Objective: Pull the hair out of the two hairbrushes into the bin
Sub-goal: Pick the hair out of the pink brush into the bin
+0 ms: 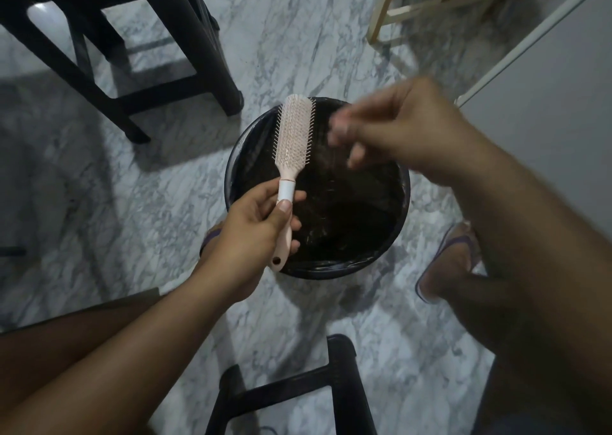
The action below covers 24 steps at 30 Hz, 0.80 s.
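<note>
Though blurred, right hand point(397, 130) over bin point(334, 272); hairbrush point(294, 133) handle half-hidden in left hand point(251, 229).

The hairbrush point(293, 136) at the centre of your view looks like smooth pale pink plastic with a slight sheen and a white band round its neck. The bin point(331, 274) behind it is lined with crinkled, glossy black plastic film. Your floor point(132, 203) is polished grey-veined white marble, the stool point(205, 53) at upper left looks like dark matt plastic, and the frame point(382, 5) at upper right is pale bare wood.
</note>
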Each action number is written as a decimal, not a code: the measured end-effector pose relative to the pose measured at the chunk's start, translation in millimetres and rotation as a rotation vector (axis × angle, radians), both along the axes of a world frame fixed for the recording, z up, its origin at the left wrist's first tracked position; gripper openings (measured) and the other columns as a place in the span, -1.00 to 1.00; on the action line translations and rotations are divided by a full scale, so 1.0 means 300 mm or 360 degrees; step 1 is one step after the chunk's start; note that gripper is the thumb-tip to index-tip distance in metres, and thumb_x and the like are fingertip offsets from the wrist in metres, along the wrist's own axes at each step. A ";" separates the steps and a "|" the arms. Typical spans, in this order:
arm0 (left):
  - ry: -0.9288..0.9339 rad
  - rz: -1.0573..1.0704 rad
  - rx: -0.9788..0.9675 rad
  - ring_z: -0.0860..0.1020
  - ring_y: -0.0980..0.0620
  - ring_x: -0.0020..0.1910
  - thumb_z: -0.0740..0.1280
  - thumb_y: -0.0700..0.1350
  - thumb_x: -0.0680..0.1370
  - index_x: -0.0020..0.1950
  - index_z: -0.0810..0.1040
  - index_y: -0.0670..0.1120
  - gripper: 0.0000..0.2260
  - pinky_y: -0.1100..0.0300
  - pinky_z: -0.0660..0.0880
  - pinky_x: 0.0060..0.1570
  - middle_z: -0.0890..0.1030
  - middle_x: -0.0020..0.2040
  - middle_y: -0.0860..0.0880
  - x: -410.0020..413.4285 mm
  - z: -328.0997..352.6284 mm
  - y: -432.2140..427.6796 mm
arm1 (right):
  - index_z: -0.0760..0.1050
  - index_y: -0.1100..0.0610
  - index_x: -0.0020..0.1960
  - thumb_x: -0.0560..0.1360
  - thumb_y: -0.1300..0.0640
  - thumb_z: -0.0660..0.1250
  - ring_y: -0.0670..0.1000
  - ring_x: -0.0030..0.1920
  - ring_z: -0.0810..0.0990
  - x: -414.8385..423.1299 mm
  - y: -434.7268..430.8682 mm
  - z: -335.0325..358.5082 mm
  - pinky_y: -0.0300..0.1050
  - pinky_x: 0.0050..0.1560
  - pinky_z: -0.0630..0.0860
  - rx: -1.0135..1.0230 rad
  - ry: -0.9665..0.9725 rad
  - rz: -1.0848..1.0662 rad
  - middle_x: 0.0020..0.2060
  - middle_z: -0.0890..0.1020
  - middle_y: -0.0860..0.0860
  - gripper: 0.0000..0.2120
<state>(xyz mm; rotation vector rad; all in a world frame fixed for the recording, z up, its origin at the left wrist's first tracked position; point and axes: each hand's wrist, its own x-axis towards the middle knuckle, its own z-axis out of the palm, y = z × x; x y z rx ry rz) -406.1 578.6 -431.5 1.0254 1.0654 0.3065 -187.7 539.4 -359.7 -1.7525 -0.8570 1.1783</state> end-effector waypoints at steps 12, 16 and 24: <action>0.0014 -0.0103 0.0096 0.54 0.04 -0.17 0.25 -0.20 0.66 0.35 0.52 -0.01 -0.72 0.06 0.53 -0.20 0.68 0.17 0.05 0.001 0.012 -0.003 | 0.21 0.02 0.56 0.46 -0.11 0.48 -0.04 0.35 0.53 -0.038 0.016 -0.122 0.02 0.31 0.54 -0.0129 -0.0128 -0.0040 0.47 0.43 0.03 -0.22; 0.0014 -0.0165 0.0162 0.54 0.04 -0.20 0.25 -0.23 0.66 0.35 0.53 0.02 -0.70 0.05 0.51 -0.22 0.69 0.14 0.04 0.004 0.004 -0.019 | 0.60 0.23 0.17 0.50 0.02 0.48 0.06 -0.06 0.75 -0.097 0.035 -0.133 0.16 -0.05 0.70 -0.0124 -0.0046 -0.0045 -0.06 0.75 0.13 -0.65; 0.0066 -0.0181 0.0152 0.54 0.05 -0.20 0.24 -0.25 0.66 0.33 0.53 0.07 -0.68 0.06 0.54 -0.23 0.69 0.13 0.05 0.004 0.000 -0.026 | 0.63 0.19 -0.24 0.56 -0.03 0.41 -0.13 -0.50 0.60 -0.079 0.031 -0.097 -0.24 -0.38 0.57 -0.0236 -0.0686 0.0176 -0.45 0.66 -0.02 -0.67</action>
